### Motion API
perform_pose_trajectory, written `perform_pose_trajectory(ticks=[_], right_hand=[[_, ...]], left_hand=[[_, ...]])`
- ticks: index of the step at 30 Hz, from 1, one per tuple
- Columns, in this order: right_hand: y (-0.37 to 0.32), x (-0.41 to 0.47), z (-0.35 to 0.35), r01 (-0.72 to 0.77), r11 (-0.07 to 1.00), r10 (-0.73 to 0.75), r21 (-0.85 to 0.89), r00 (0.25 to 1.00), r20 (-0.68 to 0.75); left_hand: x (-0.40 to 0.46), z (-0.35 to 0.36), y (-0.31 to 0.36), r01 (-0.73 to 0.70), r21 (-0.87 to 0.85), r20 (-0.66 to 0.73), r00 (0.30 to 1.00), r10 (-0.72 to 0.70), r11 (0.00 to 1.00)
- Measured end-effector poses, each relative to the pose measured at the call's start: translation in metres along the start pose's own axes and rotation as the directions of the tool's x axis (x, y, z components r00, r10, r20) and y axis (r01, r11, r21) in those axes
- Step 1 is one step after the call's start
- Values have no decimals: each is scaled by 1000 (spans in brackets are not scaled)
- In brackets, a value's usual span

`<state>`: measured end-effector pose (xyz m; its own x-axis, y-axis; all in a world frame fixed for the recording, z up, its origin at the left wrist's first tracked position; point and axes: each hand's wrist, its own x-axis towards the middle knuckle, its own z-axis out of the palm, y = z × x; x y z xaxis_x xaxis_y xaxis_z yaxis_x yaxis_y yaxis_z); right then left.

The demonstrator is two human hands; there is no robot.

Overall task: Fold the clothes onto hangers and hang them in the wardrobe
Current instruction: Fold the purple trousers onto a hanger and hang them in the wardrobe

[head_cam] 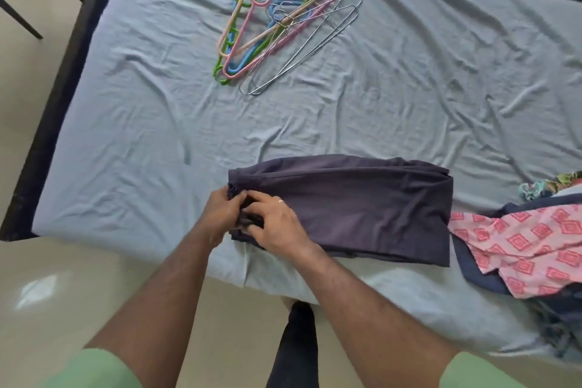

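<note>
Dark purple garment (356,208) lies folded into a long band on the bed (141,135), near the bed's 6 o'clock edge, just in front of the person. Both hands work its left end — left hand (220,214) and right hand (277,227) sit close together, fingers curled into the bunched cloth there, pinching and gathering it. Exactly what the fingertips hold is hidden in the folds; it looks like the waistband end.

At 3 o'clock from the garment, touching its right end: pile of unfolded clothes (535,249), pink patterned piece on top, darker ones under it. At 12 o'clock, well apart, heap of hangers (277,19) — coloured plastic ones with wire ones laid over them, tangled together, none in hand.

Progress, as a judgement: early. One garment is partly folded and not yet on a hanger. No hanger is loaded, and the wardrobe is not in view, so nothing shows as hung. Left to do: finish this fold, thread it onto a hanger, hang it, then repeat for the whole pile.
</note>
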<state>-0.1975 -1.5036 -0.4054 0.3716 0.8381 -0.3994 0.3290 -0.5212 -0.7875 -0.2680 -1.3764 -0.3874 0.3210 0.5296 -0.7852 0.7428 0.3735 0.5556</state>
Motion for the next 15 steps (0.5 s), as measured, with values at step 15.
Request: perform_pose_trajectory(ticks=[15], right_hand=[[135, -79, -130, -674, 625, 659, -394, 726, -198]], left_hand=[[14, 45, -8, -250, 967, 253, 942, 220, -42]])
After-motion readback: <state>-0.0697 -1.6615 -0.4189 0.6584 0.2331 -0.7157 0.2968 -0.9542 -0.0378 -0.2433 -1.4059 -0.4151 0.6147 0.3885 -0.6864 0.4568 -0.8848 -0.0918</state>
